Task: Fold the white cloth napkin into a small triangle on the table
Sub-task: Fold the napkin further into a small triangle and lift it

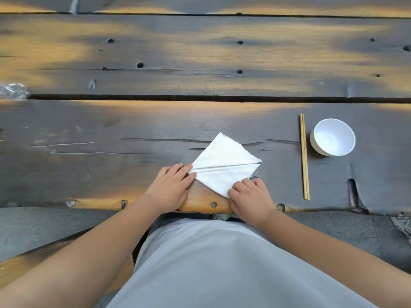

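A dark, weathered plank table (155, 130) carries the white cloth napkin (224, 165) near its front edge, folded with a crease running across it. The left hand (171, 187) presses its left corner with straight fingers, while the right hand (249, 196) pinches the near corner. Chopsticks (304, 156) and a white bowl (333, 137) lie to the right.

The right hand (249, 196) covers the napkin's (222, 161) near corner. A clear crumpled thing (12, 91) is cut by the left edge, a shoe (402, 225) by the right.
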